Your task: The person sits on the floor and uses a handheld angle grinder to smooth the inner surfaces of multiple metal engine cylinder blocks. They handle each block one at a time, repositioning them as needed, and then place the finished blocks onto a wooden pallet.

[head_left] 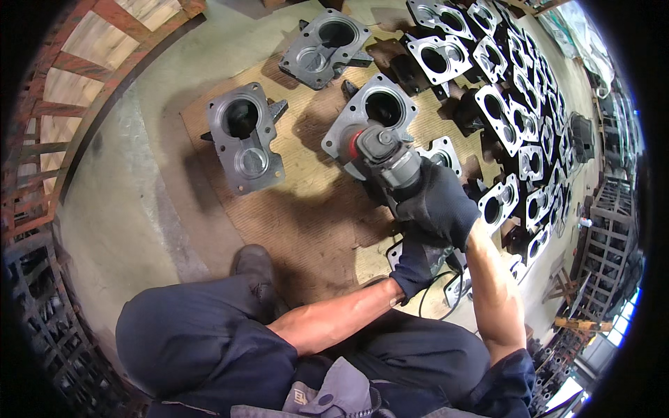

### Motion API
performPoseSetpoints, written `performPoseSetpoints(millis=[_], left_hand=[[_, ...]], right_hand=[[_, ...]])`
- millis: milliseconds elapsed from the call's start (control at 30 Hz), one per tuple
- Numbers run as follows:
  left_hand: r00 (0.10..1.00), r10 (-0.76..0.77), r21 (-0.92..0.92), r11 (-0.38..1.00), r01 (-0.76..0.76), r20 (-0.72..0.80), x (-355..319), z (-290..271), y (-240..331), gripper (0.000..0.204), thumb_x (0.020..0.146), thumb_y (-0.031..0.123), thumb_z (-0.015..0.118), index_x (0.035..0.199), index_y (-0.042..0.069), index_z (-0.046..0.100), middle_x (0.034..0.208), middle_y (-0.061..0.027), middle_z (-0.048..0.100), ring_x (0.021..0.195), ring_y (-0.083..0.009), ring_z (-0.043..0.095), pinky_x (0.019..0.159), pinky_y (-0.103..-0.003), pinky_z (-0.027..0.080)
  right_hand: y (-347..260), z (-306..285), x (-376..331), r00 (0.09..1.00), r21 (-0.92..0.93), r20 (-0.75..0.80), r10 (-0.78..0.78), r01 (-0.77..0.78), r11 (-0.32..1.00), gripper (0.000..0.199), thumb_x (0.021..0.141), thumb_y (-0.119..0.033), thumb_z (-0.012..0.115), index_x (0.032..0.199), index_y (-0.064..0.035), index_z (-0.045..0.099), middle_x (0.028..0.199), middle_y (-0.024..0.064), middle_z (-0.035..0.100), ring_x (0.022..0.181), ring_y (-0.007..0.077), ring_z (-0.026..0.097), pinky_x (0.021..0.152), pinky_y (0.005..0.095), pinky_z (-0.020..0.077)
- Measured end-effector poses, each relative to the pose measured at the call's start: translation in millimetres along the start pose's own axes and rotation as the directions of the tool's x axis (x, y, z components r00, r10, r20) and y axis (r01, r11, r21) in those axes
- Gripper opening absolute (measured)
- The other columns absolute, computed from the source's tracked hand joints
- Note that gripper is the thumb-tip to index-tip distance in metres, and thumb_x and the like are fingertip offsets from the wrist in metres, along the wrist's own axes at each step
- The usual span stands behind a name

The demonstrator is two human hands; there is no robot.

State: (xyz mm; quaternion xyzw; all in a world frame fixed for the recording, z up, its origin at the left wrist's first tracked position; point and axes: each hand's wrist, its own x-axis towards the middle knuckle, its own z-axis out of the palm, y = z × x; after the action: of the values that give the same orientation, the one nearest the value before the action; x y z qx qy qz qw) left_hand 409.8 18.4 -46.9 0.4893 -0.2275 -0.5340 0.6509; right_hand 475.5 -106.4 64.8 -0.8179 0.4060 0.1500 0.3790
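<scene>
An angle grinder [398,167] is gripped in both my hands, which wear dark gloves. My right hand [440,203] wraps around its body behind the head. Lower down, my left hand [416,268] closes around the rear end, its fingers partly hidden. The grinder's head, with a red ring at its edge, is over the lower part of a grey metal casting [380,106]. That casting has a large round bore and bolt holes; the grinder hides the contact point. A similar casting [245,138] lies to the left, and another casting [326,47] lies farther away.
Many more castings [496,115] stand in rows on the right. Brown cardboard [300,237] covers the floor under the work. A black cord [423,301] loops below the grinder by my right knee. An orange-painted rack [90,66] stands at left, metal crates [612,216] at right.
</scene>
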Motion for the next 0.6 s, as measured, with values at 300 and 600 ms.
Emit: performPoseSetpoints(millis=[300,600], left_hand=[[0.997,0.004,0.067,0.998,0.001,-0.075,-26.6,27.5,-1.7,0.031,0.089,0.018,0.069,0.114,0.002,0.063,0.110,-0.0146,0.067,0.110,-0.0267,0.061,0.094,-0.037,0.048],[1.000,-0.004,0.025,1.000,0.005,-0.018,-19.9,9.4,-9.9,0.044,0.091,-0.004,0.063,0.132,-0.001,0.048,0.128,-0.0107,0.057,0.115,-0.0175,0.056,0.100,-0.034,0.048]], right_hand=[[18.8,7.8,-31.2,0.991,-0.008,0.022,0.128,-0.128,0.992,0.062,0.063,-0.026,0.082,0.117,-0.0013,0.064,0.101,0.0238,0.072,0.099,0.0409,0.069,0.087,0.0410,0.0558],[6.9,12.1,-18.1,1.000,0.036,-0.015,-0.011,0.011,0.999,0.049,0.074,-0.030,0.076,0.113,-0.0018,0.065,0.098,0.0256,0.071,0.098,0.0418,0.069,0.085,0.0436,0.0551]])
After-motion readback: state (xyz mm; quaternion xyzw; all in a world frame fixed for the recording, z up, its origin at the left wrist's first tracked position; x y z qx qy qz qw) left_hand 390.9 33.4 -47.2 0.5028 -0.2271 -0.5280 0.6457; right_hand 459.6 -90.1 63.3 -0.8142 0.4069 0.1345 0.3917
